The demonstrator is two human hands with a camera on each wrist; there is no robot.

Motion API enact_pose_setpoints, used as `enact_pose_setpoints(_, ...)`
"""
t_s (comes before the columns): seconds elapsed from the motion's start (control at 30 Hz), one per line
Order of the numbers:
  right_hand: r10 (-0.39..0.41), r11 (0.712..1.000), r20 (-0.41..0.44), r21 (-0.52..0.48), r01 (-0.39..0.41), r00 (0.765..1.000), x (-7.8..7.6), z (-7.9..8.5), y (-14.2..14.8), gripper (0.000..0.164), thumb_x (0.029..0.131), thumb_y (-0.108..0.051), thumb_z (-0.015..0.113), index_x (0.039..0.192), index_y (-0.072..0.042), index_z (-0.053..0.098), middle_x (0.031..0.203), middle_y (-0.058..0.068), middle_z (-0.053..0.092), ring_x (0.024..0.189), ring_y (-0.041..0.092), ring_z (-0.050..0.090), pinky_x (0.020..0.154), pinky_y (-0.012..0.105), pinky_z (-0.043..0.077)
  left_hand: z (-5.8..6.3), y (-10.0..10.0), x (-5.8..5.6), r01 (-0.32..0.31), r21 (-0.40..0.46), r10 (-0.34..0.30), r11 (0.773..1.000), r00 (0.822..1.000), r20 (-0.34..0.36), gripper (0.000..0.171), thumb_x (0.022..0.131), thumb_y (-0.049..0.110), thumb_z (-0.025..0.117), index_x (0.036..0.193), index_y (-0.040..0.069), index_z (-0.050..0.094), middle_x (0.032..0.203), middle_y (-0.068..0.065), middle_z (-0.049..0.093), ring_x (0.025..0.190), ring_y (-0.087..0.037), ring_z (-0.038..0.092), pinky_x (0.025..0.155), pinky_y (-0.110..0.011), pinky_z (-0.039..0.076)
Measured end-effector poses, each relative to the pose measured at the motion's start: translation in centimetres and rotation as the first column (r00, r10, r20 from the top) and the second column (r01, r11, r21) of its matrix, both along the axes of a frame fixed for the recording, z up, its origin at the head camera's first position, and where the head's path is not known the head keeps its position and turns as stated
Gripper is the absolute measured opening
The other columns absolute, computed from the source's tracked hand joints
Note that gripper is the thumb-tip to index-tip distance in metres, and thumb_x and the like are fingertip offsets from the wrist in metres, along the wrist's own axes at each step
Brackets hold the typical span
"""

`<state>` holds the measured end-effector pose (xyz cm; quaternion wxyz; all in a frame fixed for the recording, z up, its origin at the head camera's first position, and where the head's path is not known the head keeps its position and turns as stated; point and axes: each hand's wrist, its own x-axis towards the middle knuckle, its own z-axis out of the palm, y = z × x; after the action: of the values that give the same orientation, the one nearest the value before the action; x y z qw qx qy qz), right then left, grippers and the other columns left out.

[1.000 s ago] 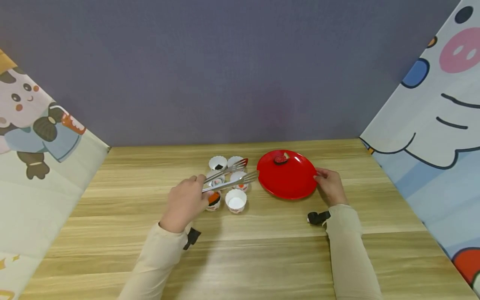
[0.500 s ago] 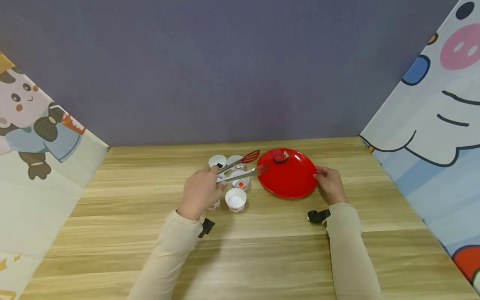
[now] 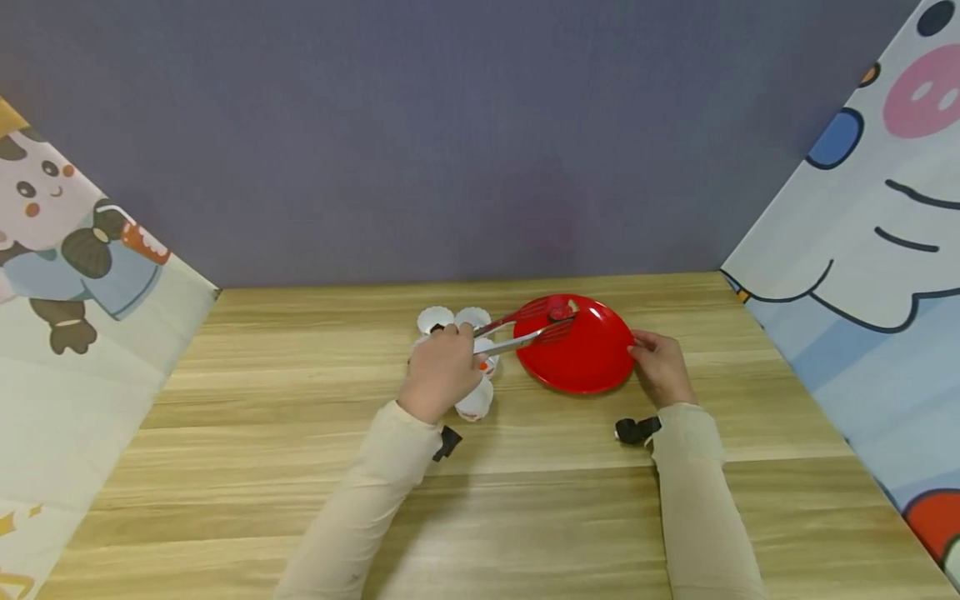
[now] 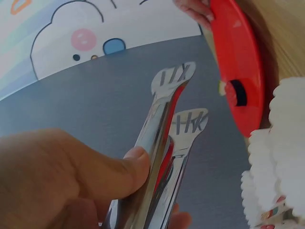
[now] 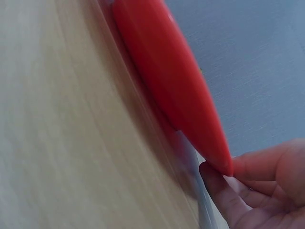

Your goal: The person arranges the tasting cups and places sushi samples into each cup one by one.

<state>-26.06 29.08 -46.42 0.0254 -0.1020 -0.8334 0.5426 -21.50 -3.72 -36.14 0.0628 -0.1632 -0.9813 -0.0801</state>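
My left hand (image 3: 442, 371) holds a pair of metal tongs (image 3: 512, 343) with slotted ends. In the head view the tips overlap the left side of a red plate (image 3: 581, 367), beside a small red sushi-like piece with a black band (image 4: 233, 93) near the far rim. Seen from the left wrist, the tongs' ends (image 4: 174, 80) are apart with nothing between them. My right hand (image 3: 662, 368) pinches the plate's right rim between thumb and fingers, also plain in the right wrist view, where the plate (image 5: 167, 67) shows edge-on.
Several white fluted cups (image 3: 475, 402) stand left of the plate, partly hidden under my left hand; an orange-topped piece (image 3: 483, 365) shows in one. A grey wall (image 3: 480, 150) rises behind the wooden table (image 3: 540, 492), with cartoon panels (image 3: 847, 242) on both sides.
My left hand has carried the tongs rightward from above the cups until their tips lie over the plate beside the sushi-like piece. My right hand stays on the plate's rim.
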Motion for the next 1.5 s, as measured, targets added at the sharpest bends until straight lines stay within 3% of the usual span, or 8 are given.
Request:
enact_pose_setpoints(0.23,-0.009,0.998,0.005,-0.058,0.009,1.0,0.1,0.1,0.0,0.039,0.094,0.0,0.047,0.131,0.014,0.045,0.129,0.029,0.05,0.1,0.012,0.054,0.072,0.008,0.045,-0.8,1.6,-0.9,-0.001,-0.017,0.001,1.0,1.0,0.018,0.029,0.088,0.027,0.065,0.096,0.0,0.058,0.082,-0.012,0.059,0.074,-0.027,0.059,0.056,-0.038,0.05)
enact_pose_setpoints(0.47,-0.014,0.998,0.007,-0.06,0.014,1.0,0.2,0.1,-0.1,0.039,0.094,0.001,0.046,0.13,0.014,0.045,0.129,0.028,0.051,0.105,0.018,0.054,0.073,0.008,0.045,-1.1,2.6,-2.0,-0.015,-0.036,0.017,0.999,0.998,0.064,0.032,0.09,0.03,0.062,0.103,0.001,0.058,0.088,-0.012,0.059,0.078,-0.028,0.059,0.065,-0.038,0.049)
enact_pose_setpoints(0.6,-0.012,0.998,0.007,-0.067,0.013,1.0,0.3,0.1,-0.1,0.039,0.094,0.0,0.045,0.131,0.014,0.045,0.129,0.028,0.051,0.101,0.013,0.055,0.073,0.008,0.045,-1.0,2.8,-2.4,-0.036,-0.027,0.039,0.999,0.995,0.096,0.033,0.09,0.03,0.063,0.104,0.001,0.058,0.088,-0.013,0.059,0.078,-0.027,0.059,0.064,-0.039,0.05)
enact_pose_setpoints(0.83,-0.022,0.995,-0.005,-0.095,0.022,1.0,0.3,0.1,0.1,0.039,0.093,0.002,0.046,0.13,0.015,0.044,0.128,0.03,0.05,0.088,-0.001,0.053,0.073,0.009,0.045,-1.4,3.8,-3.4,-0.071,-0.054,0.079,0.996,0.986,0.147,0.04,0.091,0.032,0.06,0.114,-0.001,0.058,0.099,-0.015,0.062,0.088,-0.03,0.06,0.071,-0.043,0.051)
enact_pose_setpoints(1.0,-0.014,0.997,-0.002,-0.08,0.013,1.0,0.3,0.0,0.2,0.039,0.093,0.002,0.046,0.13,0.015,0.045,0.127,0.03,0.05,0.087,-0.001,0.052,0.073,0.009,0.045,-1.5,4.5,-4.0,-0.08,-0.093,0.096,0.992,0.978,0.184,0.047,0.092,0.035,0.058,0.121,-0.001,0.056,0.106,-0.017,0.062,0.096,-0.033,0.06,0.079,-0.052,0.049)
enact_pose_setpoints(1.2,-0.005,0.999,0.004,-0.036,0.005,1.0,0.2,0.0,0.2,0.039,0.093,0.0,0.047,0.13,0.014,0.045,0.127,0.029,0.052,0.09,0.002,0.053,0.072,0.009,0.045,-1.9,4.9,-4.7,-0.079,-0.122,0.103,0.989,0.974,0.2,0.045,0.092,0.035,0.057,0.122,0.001,0.056,0.106,-0.014,0.062,0.095,-0.029,0.06,0.074,-0.043,0.051)
enact_pose_setpoints(1.5,-0.008,0.998,0.017,-0.054,0.009,1.0,0.3,0.0,0.2,0.04,0.093,0.002,0.046,0.131,0.014,0.044,0.128,0.029,0.051,0.093,0.005,0.054,0.072,0.009,0.045,-2.1,5.4,-5.4,-0.075,-0.133,0.103,0.988,0.969,0.224,0.042,0.091,0.033,0.059,0.121,0.004,0.056,0.108,-0.011,0.063,0.096,-0.024,0.061,0.07,-0.036,0.051)
